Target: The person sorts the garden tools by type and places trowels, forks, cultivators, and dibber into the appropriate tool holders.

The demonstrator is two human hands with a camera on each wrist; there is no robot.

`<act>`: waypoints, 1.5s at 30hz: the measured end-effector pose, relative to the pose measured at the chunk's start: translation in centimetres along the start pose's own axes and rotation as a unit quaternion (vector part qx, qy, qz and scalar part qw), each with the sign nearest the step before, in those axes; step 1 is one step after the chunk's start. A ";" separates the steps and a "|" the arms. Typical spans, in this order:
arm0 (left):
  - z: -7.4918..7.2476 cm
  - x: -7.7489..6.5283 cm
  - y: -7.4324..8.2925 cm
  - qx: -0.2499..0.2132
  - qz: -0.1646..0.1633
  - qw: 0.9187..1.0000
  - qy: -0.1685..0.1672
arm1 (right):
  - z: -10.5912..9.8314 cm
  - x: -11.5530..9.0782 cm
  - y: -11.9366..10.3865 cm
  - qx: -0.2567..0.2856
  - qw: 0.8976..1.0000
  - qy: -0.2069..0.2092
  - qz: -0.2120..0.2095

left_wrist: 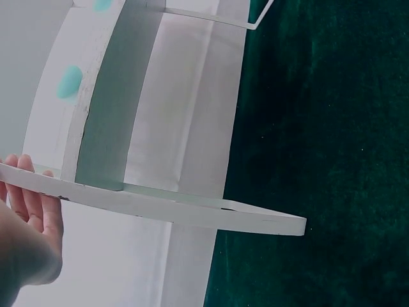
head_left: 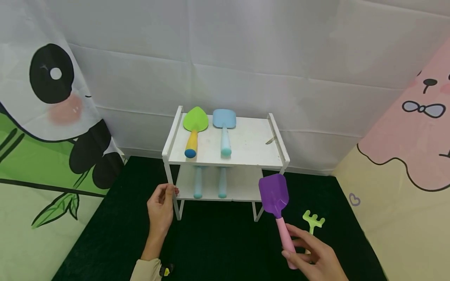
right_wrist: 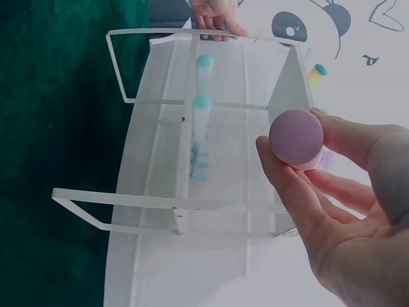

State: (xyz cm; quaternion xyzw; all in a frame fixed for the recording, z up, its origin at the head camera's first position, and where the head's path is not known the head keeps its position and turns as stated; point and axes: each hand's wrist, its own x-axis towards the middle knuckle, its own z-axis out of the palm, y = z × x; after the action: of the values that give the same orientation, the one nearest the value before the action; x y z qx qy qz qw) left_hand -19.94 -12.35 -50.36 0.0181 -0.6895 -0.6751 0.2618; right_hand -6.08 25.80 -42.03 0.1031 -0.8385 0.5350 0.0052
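My right hand (head_left: 314, 253) pinches a toy shovel (head_left: 273, 193) by its pink handle, the purple scoop pointing up in front of the rack's right side. In the right wrist view the round pink handle end (right_wrist: 296, 137) faces the camera between thumb and fingers. At the left, my left hand (head_left: 161, 208) holds the front left leg of a white two-tier rack (head_left: 251, 152), its fingertips wrapped past the post (left_wrist: 140, 203). On the top tier lie a green shovel (head_left: 195, 119) with a yellow handle and a light blue shovel (head_left: 224, 118), side by side, handles forward.
Two light blue handles (head_left: 198, 183) stick forward on the lower tier; rake prongs (right_wrist: 200, 166) show beside one. A light green toy rake (head_left: 313, 219) is on the dark green floor (head_left: 214, 238), partly behind my right hand. White and cartoon-printed cloth walls (head_left: 246, 47) surround the rack.
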 end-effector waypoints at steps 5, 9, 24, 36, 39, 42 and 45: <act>0.2 0.0 0.1 -0.004 0.002 1.000 0.000 | -0.3 0.6 -0.8 -0.007 0.999 -0.004 -0.040; 0.2 0.0 -0.1 -0.005 0.011 1.000 -0.001 | -0.7 1.3 -1.7 -0.013 0.999 -0.007 -0.039; 0.0 0.1 0.0 -0.006 0.009 1.000 -0.002 | -1.7 4.3 -4.4 -0.053 0.996 -0.004 -0.076; 0.0 0.0 0.0 -0.010 0.014 1.000 -0.002 | -2.6 6.8 -6.0 -0.071 0.993 -0.014 -0.097; 0.0 -0.1 0.0 -0.011 0.015 1.000 -0.003 | -2.8 7.3 -6.3 -0.070 0.993 -0.018 -0.098; 0.0 0.0 0.1 -0.010 0.017 1.000 -0.003 | -3.0 8.0 -6.7 -0.072 0.992 -0.022 -0.098; 0.0 0.0 0.1 -0.009 0.017 1.000 -0.002 | -3.1 8.7 -7.2 -0.076 0.992 -0.028 -0.093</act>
State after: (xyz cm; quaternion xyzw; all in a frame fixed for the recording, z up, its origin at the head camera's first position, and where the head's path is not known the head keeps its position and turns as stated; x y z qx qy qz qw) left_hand -19.86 -12.35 -50.27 0.0023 -0.6842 -0.6767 0.2721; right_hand -13.64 24.23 -33.19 0.1952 -0.8632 0.4639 0.0391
